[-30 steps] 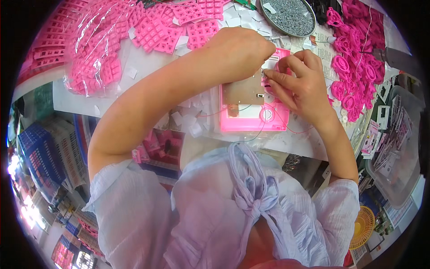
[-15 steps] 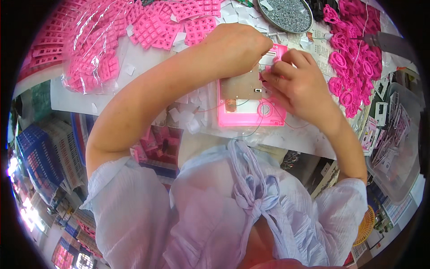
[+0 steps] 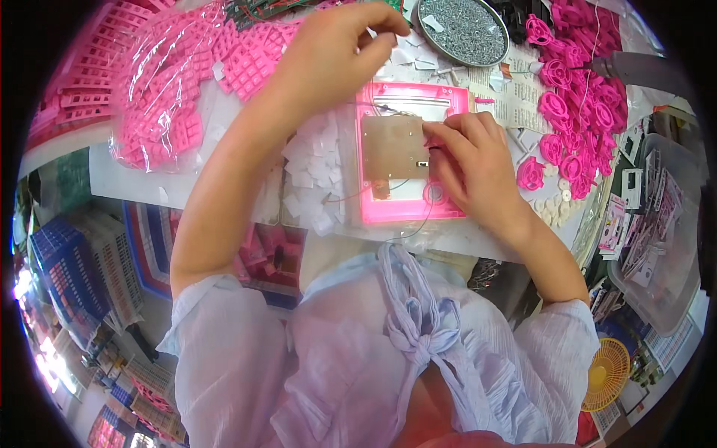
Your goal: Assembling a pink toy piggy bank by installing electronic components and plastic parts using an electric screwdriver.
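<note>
A pink plastic case [image 3: 369, 211] lies on the white tabletop in front of me, its open side up. Inside it sits a flat brownish circuit board [image 3: 390, 146] with a small switch at its lower right edge. Thin wires run from the board and over the case's near edge. My right hand [image 3: 478, 164] is closed at the board's right edge, thumb and forefinger gripping it there. Raised beyond the case's far left corner, my left hand [image 3: 336, 48] has its fingers curved and apart, with nothing visible in them. It is near scattered white paper pieces [image 3: 403, 54].
A round dish of small screws [image 3: 463, 30] stands at the far side. Pink keypad pieces [image 3: 254, 63], some bagged, cover the far left. Pink ring-shaped parts [image 3: 571, 112] pile at the right, under a dark tool [image 3: 646, 73]. A clear bin [image 3: 657, 246] stands lower right.
My left hand has left the case and moved away to the upper left, uncovering the case's far end. My right hand stays by the board's right edge. The whole view has shifted slightly.
</note>
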Tool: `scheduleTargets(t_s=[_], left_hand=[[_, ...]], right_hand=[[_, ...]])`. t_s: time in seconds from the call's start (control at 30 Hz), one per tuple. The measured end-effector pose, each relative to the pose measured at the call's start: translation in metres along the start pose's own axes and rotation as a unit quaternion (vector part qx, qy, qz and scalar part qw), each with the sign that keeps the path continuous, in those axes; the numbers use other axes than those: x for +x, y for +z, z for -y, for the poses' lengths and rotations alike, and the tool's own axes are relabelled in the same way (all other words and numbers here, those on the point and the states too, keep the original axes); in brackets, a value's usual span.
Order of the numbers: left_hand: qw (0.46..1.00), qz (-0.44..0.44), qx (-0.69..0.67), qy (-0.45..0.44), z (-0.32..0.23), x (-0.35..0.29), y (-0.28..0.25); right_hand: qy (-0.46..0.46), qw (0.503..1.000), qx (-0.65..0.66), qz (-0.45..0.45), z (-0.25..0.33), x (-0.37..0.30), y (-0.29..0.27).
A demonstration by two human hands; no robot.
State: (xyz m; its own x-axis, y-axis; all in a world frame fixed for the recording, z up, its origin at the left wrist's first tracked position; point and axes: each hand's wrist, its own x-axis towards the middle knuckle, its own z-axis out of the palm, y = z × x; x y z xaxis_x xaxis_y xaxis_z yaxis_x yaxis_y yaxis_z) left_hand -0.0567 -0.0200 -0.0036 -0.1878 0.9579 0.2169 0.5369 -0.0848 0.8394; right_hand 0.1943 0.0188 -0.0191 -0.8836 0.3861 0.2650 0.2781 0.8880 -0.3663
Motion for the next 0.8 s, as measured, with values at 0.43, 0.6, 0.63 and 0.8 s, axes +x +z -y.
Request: scheduleTargets(t_s=[0.43, 0.6, 0.63, 0.8], left_hand=[[0.983, -0.022, 0.177, 0.028, 0.024, -0.030, 0.011], [0.968, -0.071, 0.216, 0.111, -0.009, -0.043, 0.024], [0.970, -0.064, 0.206, 0.110, -0.012, -0.046, 0.025], [0.998, 0.018, 0.002, -0.066, -0.016, -0.053, 0.020]], right_hand=[[0.044, 0.981, 0.183, -0.036, -0.026, 0.030, -0.017], [0.150, 0.928, 0.340, -0.010, -0.014, 0.066, -0.006], [0.153, 0.927, 0.343, 0.003, -0.014, 0.068, -0.005], [0.024, 0.961, 0.257, -0.098, -0.023, 0.059, 0.000]])
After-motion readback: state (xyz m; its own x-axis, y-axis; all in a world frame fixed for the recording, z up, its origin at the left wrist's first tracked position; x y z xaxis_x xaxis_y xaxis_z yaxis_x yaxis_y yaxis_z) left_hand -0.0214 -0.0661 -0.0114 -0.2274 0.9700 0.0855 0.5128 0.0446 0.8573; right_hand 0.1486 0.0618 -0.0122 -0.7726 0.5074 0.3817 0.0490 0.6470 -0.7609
